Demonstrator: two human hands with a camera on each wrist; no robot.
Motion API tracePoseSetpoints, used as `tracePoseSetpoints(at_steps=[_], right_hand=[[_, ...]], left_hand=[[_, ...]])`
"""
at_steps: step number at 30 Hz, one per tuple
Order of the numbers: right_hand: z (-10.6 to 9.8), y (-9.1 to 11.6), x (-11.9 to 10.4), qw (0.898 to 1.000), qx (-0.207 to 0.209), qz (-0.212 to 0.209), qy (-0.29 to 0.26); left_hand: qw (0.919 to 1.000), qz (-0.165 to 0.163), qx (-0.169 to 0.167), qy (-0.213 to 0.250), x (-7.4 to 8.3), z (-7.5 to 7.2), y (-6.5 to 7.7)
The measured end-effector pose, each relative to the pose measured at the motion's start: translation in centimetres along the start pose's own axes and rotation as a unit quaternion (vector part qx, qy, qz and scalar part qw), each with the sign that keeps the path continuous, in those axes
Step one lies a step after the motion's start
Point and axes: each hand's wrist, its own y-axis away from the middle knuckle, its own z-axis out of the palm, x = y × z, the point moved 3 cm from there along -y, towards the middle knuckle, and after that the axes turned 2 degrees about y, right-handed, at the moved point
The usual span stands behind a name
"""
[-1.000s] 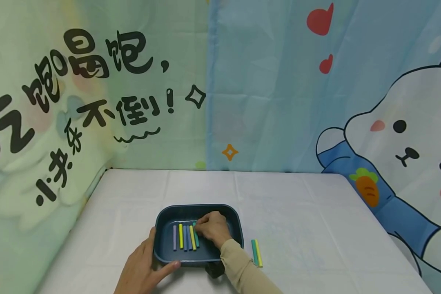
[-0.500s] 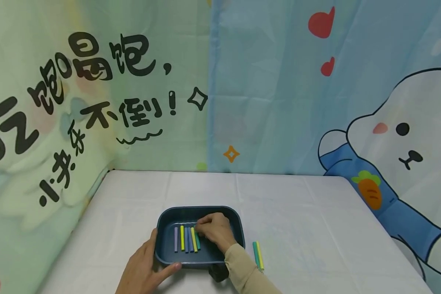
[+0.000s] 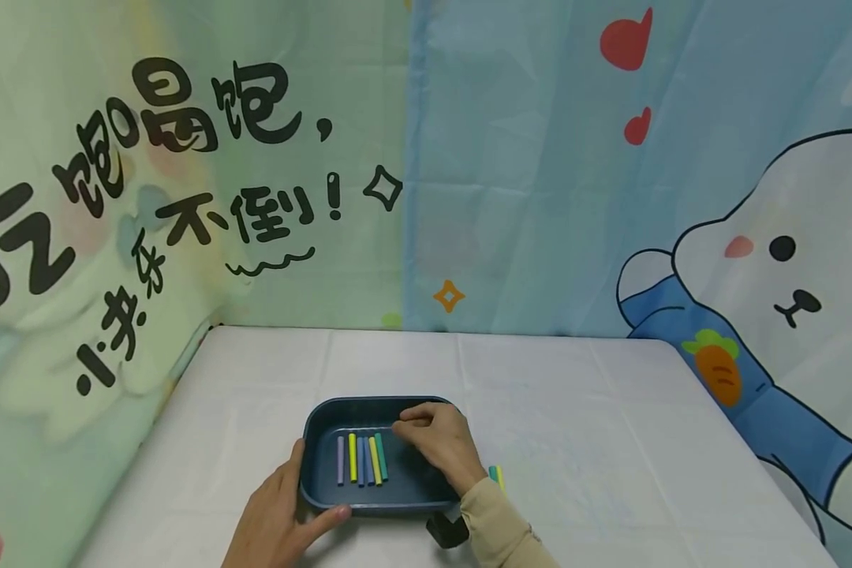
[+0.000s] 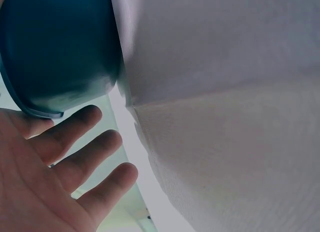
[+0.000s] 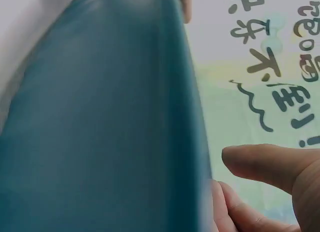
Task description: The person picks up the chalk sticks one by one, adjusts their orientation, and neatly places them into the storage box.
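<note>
A dark blue rectangular tray (image 3: 369,509) lies on the white-covered table. Inside, several short chalk sticks (image 3: 369,460) stand side by side in purple, yellow, blue and green, the green one rightmost. At the front left corner my left hand (image 3: 273,509) holds the tray, thumb on the front rim and index finger along the left side; its other fingers (image 4: 85,162) spread free below the rim. My right hand (image 3: 443,442) hovers over the tray's right half, right of the green chalk. Its thumb (image 5: 265,164) stands apart from the fingers, with nothing between them.
Right of the tray, a green chalk and a yellow chalk (image 3: 500,478) lie on the white tablecloth (image 3: 610,442), partly covered by my right sleeve (image 3: 500,525). A black device (image 3: 446,530) sits at my right wrist. Printed curtains (image 3: 312,300) close off the back and left.
My right hand has let go of the green chalk in the tray and moved right, away from it. My left hand stays at the tray's corner.
</note>
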Motion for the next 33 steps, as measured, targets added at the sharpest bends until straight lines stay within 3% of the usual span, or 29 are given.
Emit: tracePoseSetpoints(at_steps=[12,18,33], right_hand=[[-2.8,0.9,-0.2,0.999,0.021,0.001,-0.036],[-4.2,1.3,-0.1,0.999,0.048,-0.006,-0.017],[-7.5,2.1,2.3,0.994,0.092,0.057,-0.017]], left_hand=[[0.9998,0.014,0.011,-0.006,0.0,-0.2,0.0],[0.9999,0.008,0.011,-0.009,0.1,0.0,0.0],[0.9999,0.003,0.008,-0.008,0.0,-0.1,0.1]])
